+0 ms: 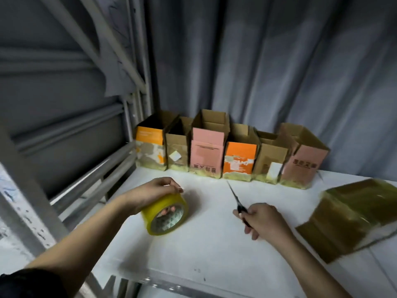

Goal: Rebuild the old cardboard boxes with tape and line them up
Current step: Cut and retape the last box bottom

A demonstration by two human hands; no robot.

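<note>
L hand (153, 193) grips tape roll (165, 215) standing on edge, core facing viewer; R hand (261, 220) holds scissors (237, 202), blades pointing away-left toward box row (227, 153) on table (204, 250).

White desk (214, 250): six open boxes (227, 153) rowed across frame centre, tape roll (165, 214) centre-left, flattened cardboard (352, 218) right.

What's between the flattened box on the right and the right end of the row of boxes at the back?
Nothing visible: the white table is bare between the flattened box and the row's end box.
</note>
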